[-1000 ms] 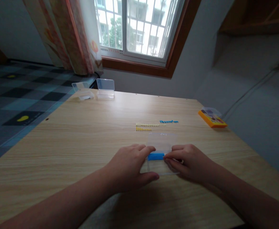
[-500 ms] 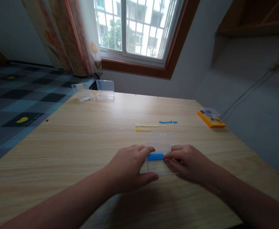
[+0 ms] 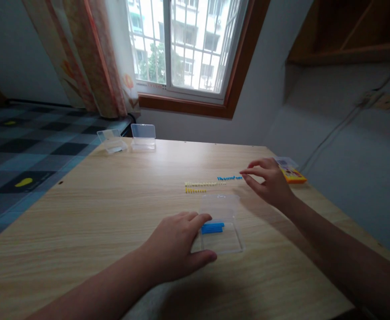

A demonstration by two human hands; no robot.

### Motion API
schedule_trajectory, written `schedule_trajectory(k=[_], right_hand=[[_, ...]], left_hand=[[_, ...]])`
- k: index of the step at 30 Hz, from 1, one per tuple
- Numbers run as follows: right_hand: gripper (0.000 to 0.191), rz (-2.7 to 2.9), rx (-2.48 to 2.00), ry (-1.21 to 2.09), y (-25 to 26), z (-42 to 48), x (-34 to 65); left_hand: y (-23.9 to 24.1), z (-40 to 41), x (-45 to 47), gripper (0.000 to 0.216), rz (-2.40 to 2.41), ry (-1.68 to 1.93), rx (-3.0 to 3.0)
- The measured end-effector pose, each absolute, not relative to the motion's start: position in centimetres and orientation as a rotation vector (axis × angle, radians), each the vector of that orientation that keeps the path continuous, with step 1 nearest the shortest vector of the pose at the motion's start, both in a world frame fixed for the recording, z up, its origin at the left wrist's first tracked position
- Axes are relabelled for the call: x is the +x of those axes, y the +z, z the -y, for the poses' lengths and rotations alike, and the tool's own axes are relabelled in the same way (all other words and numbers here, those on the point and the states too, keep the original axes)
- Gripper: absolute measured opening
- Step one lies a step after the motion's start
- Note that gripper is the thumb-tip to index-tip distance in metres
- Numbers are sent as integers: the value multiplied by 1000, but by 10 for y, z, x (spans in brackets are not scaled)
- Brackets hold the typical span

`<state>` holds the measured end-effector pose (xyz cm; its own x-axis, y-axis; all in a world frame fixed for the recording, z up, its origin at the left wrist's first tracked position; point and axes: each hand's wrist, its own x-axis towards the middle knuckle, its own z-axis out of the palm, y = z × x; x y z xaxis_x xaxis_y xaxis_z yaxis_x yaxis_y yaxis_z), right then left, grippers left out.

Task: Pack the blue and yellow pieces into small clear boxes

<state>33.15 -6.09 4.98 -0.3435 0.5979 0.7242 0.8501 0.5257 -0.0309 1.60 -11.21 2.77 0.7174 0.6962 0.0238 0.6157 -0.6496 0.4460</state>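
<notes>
A clear plastic box [image 3: 240, 242] lies on the table with its lid folded back, and several thin blue sticks [image 3: 212, 228] sit together at its left side. My left hand [image 3: 181, 242] spans the box's left end, thumb at the near edge and index finger by the hinge, holding it. Farther away, my right hand [image 3: 268, 183] has thumb and index finger brought together at the right end of a row of small blue pieces [image 3: 228, 178]. Whatever is between those fingertips is too small to make out. Pale cream pieces [image 3: 204, 183] and yellow pieces [image 3: 195, 190] stand in rows nearby.
Two open clear boxes [image 3: 143, 143] stand at the table's far left corner. An orange-yellow box [image 3: 293, 174] is at the right edge, partly behind my right hand. Beyond the table are a bed [image 3: 31, 155] at left and a window [image 3: 195, 49].
My right hand has moved from the blue sticks in the box, forward and right, to the row of small blue pieces. My left hand stays at the box. The view has tilted slightly.
</notes>
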Motion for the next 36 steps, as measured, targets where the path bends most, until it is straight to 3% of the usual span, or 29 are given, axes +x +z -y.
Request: schedule_trajectory(k=[10, 36], right_hand=[[14, 2296, -1687, -15, 32, -12, 317], [11, 2338, -1615, 42, 24, -22, 293]], left_hand=[[27, 113, 16, 64, -1006, 289, 2488], [29, 113, 16, 63, -1005, 322, 2490]])
